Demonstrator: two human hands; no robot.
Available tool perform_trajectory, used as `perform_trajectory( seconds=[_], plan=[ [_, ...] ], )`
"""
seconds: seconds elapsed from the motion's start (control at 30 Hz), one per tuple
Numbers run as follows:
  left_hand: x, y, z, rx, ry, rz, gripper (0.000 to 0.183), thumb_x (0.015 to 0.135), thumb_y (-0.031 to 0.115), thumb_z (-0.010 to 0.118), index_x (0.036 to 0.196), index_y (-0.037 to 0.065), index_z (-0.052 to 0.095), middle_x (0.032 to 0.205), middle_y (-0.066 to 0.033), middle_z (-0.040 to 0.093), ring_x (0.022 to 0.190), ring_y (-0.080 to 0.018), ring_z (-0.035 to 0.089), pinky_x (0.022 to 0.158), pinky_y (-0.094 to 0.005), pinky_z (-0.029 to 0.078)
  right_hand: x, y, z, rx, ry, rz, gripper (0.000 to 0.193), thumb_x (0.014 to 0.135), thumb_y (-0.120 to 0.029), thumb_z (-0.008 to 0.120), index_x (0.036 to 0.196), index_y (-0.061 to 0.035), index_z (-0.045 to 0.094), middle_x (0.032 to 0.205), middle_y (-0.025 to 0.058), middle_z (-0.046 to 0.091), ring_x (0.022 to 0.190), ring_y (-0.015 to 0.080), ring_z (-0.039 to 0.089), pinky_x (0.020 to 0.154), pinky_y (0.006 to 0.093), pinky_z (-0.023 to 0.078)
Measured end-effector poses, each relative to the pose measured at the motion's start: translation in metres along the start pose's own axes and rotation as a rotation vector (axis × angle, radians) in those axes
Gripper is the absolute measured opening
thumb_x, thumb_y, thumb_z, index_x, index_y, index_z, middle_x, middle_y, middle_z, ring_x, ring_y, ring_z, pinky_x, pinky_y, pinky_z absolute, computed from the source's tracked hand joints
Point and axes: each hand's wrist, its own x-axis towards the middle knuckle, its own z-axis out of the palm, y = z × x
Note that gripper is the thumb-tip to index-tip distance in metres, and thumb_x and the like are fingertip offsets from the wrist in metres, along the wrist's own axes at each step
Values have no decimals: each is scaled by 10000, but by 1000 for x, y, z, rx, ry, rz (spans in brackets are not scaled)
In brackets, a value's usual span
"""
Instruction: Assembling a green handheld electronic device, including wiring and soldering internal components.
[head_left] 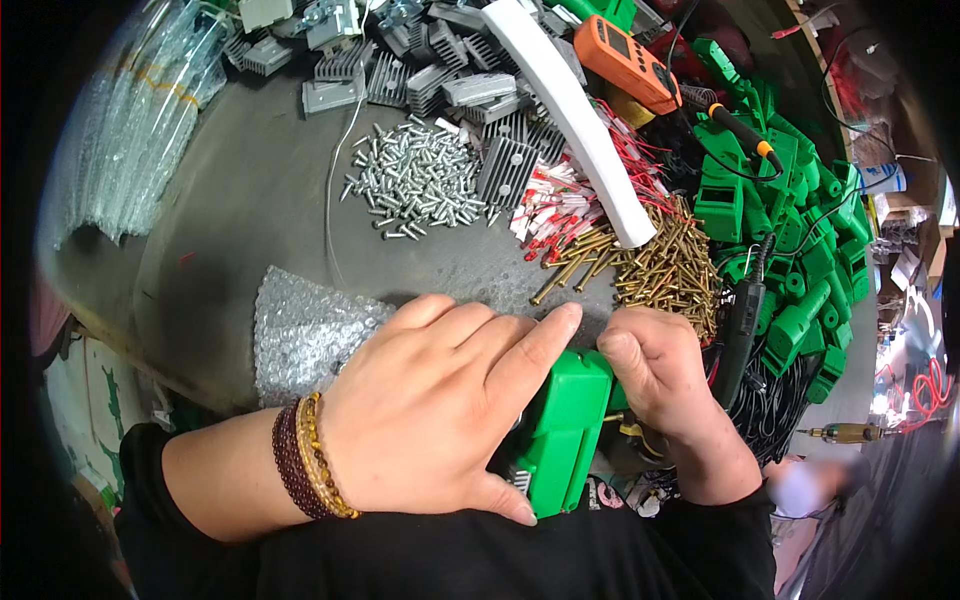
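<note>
My left hand [420, 405] lies across a green plastic housing [568, 425] close to my body, its thumb on the near side and index finger along the far side, gripping it. A little metal shows at the housing's left, mostly covered by the fingers. My right hand [655, 365] is curled into a fist at the housing's far right corner, thumb bent on top. What sits inside that fist is hidden. Under the wrist shows a black and yellow item [643, 440], mostly covered. A sheet of bubble wrap [300, 335] lies left of my left hand.
Beyond my hands lie piles of silver screws [415, 175], long brass-coloured screws [670, 270] and red-and-white wired parts [560, 200]. Grey finned heat sinks [430, 65], a white curved strip [570, 110], an orange meter [627, 62] and green housings [800, 210] stand around them.
</note>
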Motion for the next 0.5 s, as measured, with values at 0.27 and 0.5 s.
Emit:
perform_trajectory(
  seconds=[0.27, 0.5],
  plan=[
    [-3, -10, 1, 51, 9, 125, 1229, 557, 725, 705, 1476, -24, 378, 1159, -153, 595, 1041, -322, 589, 943, -439, 410, 1, -30, -23, -198, 20, -339, 299, 775, -299, 763, 982, -96, 693, 1056, 94, 631, 940, 279, 600, 796, 384, 470],
    [-5, -3, 4, -21, 61, 62, 1132, 595, 581, 804, 1454, -35, 399, 1148, -171, 612, 1045, -345, 597, 940, -440, 422, -25, -59, -3, -546, -161, -754, 360, 783, -226, 676, 1135, -162, 709, 1186, -21, 637, 1031, 158, 596, 882, 317, 476]
  ],
)
